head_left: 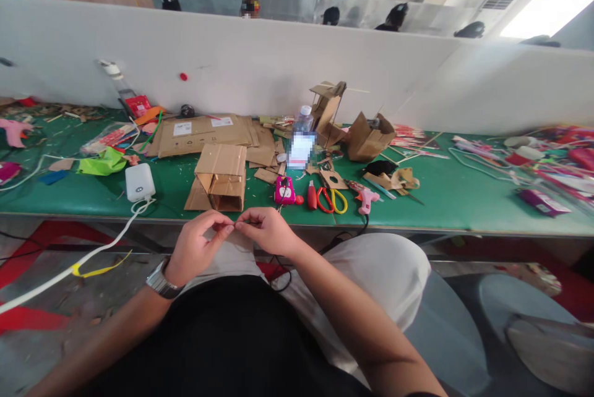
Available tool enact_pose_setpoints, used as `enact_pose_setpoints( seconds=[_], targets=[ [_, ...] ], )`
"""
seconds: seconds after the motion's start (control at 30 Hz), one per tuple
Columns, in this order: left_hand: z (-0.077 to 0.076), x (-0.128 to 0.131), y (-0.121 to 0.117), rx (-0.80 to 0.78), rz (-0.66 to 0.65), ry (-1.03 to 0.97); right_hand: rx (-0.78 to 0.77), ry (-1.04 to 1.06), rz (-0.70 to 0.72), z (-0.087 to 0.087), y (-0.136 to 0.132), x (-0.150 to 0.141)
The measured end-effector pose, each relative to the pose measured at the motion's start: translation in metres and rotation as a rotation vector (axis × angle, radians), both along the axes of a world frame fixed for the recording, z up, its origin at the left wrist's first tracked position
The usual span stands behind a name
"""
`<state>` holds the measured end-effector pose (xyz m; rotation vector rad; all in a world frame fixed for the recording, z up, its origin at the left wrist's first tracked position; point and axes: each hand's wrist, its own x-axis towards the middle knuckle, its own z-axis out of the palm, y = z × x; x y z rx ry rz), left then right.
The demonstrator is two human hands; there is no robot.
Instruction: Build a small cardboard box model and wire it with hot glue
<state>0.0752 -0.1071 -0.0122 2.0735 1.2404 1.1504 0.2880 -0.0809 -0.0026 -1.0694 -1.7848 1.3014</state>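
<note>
My left hand (199,245), with a metal watch (163,279) on its wrist, is closed in a pinch over my lap. Facing it, my right hand (269,230) pinches too, and the fingertips of both meet. Whatever lies between them is too small to make out. Just beyond the hands, a folded cardboard box (221,168) stands at the table's near edge, its open end facing me. To its right are a magenta device (284,190), a red-handled cutter (312,195), scissors (341,201) with red and yellow handles, and a pink glue gun (366,198).
A white power bank (140,183) with a cable sits left on the green table (371,217). Flat cardboard (204,134), a water bottle (304,119), a blurred bright screen (301,149) and cardboard constructions (369,137) stand behind. Beyond the white partition (278,63), several people's heads show.
</note>
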Motion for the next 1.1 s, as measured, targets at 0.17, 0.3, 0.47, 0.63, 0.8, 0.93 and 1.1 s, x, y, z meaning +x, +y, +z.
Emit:
enact_pose_setpoints(
  seconds=[0.17,0.3,0.47,0.63,0.8,0.93,1.1],
  targets=[
    [-0.0001,0.0013,-0.0007,-0.003,-0.002,0.009,0.07,-0.01,0.018,-0.0024,-0.0022,-0.0015],
    [-0.0004,0.0021,-0.001,-0.017,-0.02,0.015,0.038,0.021,0.028,-0.0041,-0.0026,-0.0023],
    [-0.0002,0.0053,-0.0014,-0.029,-0.032,0.008,0.037,0.041,0.029,-0.0048,-0.0037,-0.0032],
    [-0.0012,0.0076,-0.0014,-0.082,-0.023,-0.029,0.038,0.082,0.061,-0.0044,-0.0042,-0.0032],
    [-0.0038,0.0029,-0.0005,-0.17,0.02,-0.141,-0.016,0.164,0.093,-0.0003,-0.0031,0.0],
    [-0.0008,0.002,-0.0025,-0.203,0.021,-0.18,-0.067,0.207,0.11,0.0012,-0.0037,0.0012],
    [0.0046,0.0057,-0.005,-0.206,0.003,-0.191,-0.032,0.228,0.061,-0.003,-0.0036,-0.001]
  ],
)
